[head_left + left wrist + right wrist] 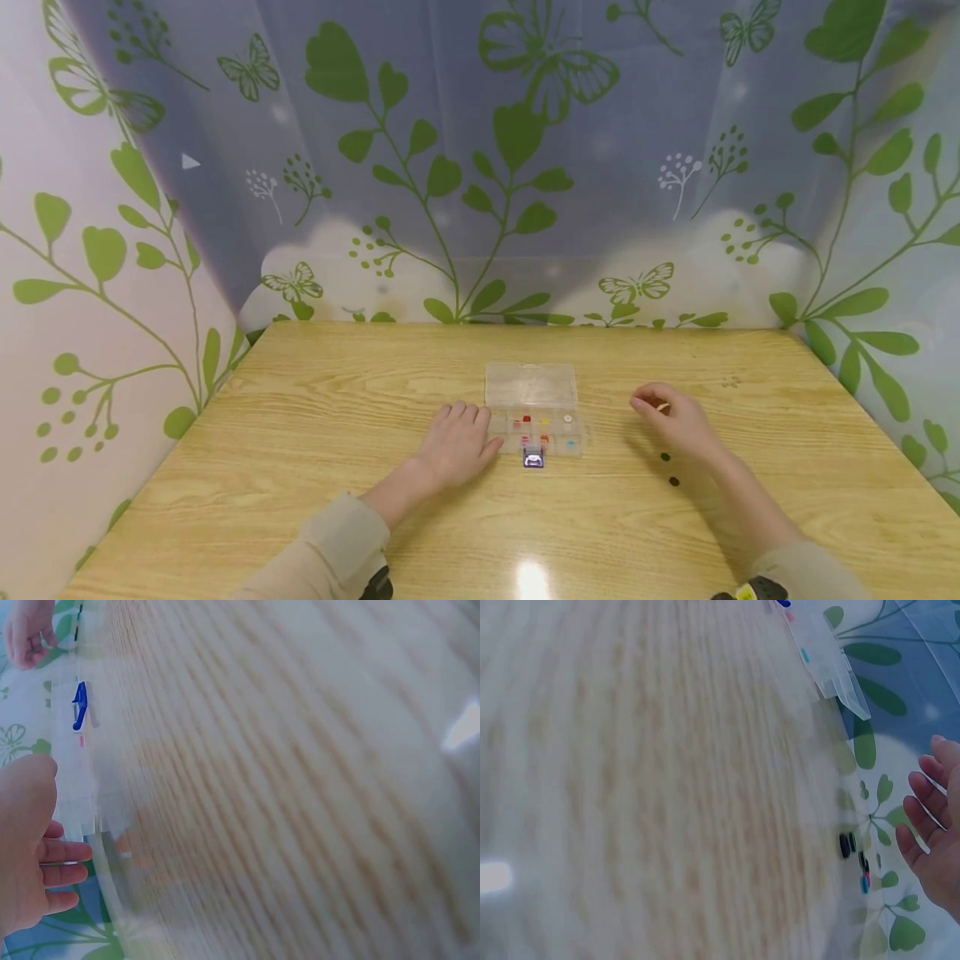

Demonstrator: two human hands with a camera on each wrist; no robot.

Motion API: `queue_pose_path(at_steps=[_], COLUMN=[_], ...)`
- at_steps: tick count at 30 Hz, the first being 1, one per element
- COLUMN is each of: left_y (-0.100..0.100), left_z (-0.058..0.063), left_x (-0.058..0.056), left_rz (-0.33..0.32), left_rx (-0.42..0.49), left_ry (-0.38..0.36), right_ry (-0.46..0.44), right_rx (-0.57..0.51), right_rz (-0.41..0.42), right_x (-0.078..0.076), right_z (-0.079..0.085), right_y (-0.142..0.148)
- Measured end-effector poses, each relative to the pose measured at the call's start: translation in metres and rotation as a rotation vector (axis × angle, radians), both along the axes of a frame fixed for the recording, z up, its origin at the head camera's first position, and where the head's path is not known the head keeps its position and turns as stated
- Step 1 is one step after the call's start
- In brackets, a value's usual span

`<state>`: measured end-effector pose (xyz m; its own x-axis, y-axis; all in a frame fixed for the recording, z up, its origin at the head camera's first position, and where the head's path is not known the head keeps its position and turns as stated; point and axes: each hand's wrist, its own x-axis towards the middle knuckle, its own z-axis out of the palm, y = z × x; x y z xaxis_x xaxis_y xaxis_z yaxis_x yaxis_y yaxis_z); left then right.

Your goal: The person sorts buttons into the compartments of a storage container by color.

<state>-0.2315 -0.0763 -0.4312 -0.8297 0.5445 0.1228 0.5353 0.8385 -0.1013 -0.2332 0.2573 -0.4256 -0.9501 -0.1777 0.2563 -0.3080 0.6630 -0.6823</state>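
A clear plastic compartment box (498, 425) lies on the table, its transparent lid (531, 385) opened towards the back. Small red, yellow, white and blue pieces are spread among its compartments. A blue latch (533, 458) is at the front, seen also as a blue clip (80, 706) in the left wrist view. My left hand (459, 442) rests at the box's left end, fingers extended. To the right of the box, my right hand (678, 421) is raised above the table with fingers loosely bent; no held thing shows. Black discs (844, 845) lie close to it.
Beside the black discs, a small teal and pink piece (865, 882) shows in the right wrist view. The wooden table (337, 375) backs onto a curtain (465, 167) printed with leaves and butterflies, which also hangs at both sides.
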Motion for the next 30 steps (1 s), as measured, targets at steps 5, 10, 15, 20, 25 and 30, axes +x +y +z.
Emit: queue_pose_path(at_steps=[5, 10, 15, 20, 25, 30], left_y=[0.0, 0.0, 0.0, 0.0, 0.0, 0.0], left_z=[0.001, 0.002, 0.002, 0.001, 0.001, 0.002], left_x=[0.001, 0.002, 0.002, 0.001, 0.0, -0.001], left_rz=[-0.002, -0.003, -0.005, -0.008, -0.006, -0.002], left_rx=[0.0, 0.0, -0.002, -0.004, -0.008, -0.01], left_ry=[-0.007, -0.007, -0.003, -0.003, -0.007, -0.021], right_ry=[-0.019, -0.052, -0.045, -0.019, -0.03, -0.056], right_rx=[0.007, -0.008, -0.002, 0.028, 0.012, 0.025], right_rz=[-0.036, -0.075, -0.118, -0.178, -0.218, -0.223], right_x=[0.004, 0.006, 0.005, 0.004, 0.005, 0.006], right_z=[0.001, 0.0, -0.002, -0.006, -0.01, -0.013], right_y=[0.013, 0.026, 0.035, 0.043, 0.047, 0.049])
